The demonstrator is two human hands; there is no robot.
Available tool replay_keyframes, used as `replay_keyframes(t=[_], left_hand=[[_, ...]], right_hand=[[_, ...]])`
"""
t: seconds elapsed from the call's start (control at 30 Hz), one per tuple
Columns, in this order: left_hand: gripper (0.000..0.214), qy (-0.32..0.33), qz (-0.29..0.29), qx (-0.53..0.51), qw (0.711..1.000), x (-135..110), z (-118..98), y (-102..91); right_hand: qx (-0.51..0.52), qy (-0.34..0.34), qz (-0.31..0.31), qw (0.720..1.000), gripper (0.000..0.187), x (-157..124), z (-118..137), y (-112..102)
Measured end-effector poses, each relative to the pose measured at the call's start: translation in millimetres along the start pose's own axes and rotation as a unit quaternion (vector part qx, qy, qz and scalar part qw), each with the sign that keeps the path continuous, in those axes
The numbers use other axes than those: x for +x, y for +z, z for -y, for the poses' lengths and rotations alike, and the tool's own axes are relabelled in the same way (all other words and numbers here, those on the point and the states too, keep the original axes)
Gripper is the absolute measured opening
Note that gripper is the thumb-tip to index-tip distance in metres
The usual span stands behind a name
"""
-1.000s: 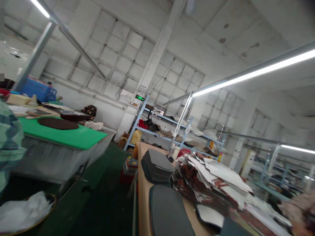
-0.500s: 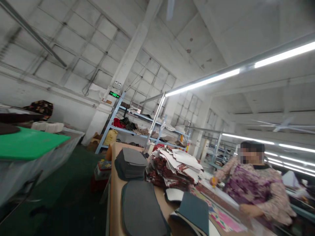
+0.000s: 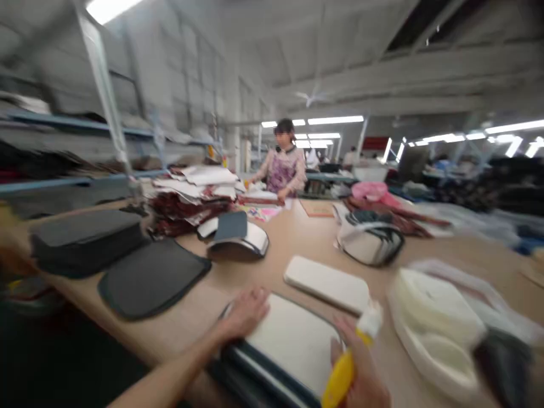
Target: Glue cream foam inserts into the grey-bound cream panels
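Note:
My left hand (image 3: 245, 313) lies with its fingers stretched out on the left edge of a cream-white panel (image 3: 293, 340) with a dark rim. More dark-edged pieces show under the panel's near side. My right hand (image 3: 361, 368), blurred, is closed around a yellow-handled brush (image 3: 340, 378) with a whitish head, beside the panel's right edge. Just beyond the panel lies a cream rounded-end pad (image 3: 326, 283). To the right, a white tub (image 3: 433, 345) holds a pale yellowish mass.
Dark grey panels (image 3: 155, 277) lie at the left, near the table's edge. Behind them stand a stack of white and dark red sheets (image 3: 193, 198) and curved pieces (image 3: 238, 241). A co-worker (image 3: 285, 164) stands at the far side. A cream-and-dark bundle (image 3: 369, 238) sits at right.
The view has swung right and down to the table. Both my hands have come into view, the right one with the yellow-handled brush. The co-worker now appears farther left in the picture.

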State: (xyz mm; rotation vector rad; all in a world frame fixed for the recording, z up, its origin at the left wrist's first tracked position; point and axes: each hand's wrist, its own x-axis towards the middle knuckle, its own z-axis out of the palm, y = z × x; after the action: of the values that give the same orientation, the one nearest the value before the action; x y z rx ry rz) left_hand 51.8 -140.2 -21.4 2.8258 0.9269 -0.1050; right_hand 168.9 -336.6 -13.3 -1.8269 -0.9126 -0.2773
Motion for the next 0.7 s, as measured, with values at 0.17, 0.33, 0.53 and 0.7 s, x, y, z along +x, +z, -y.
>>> replay_keyframes(t=[0.17, 0.33, 0.53, 0.7], left_hand=[[0.056, 0.021, 0.037, -0.050, 0.998, 31, 10, 8.9], [0.058, 0.016, 0.018, -0.047, 0.999, 27, 12, 9.6], [0.056, 0.022, 0.016, -0.030, 0.999, 26, 10, 8.1], [0.054, 0.030, 0.009, -0.043, 0.999, 22, 11, 9.3]], right_hand=[[-0.102, -0.006, -0.053, 0.993, 0.027, -15, -35, -36], [-0.125, 0.008, 0.008, 0.992, 0.024, -25, -35, -38], [-0.125, -0.031, 0.100, 0.987, 0.025, -16, -36, -6], [-0.213, -0.138, 0.142, 0.957, 0.024, -10, -47, 11]])
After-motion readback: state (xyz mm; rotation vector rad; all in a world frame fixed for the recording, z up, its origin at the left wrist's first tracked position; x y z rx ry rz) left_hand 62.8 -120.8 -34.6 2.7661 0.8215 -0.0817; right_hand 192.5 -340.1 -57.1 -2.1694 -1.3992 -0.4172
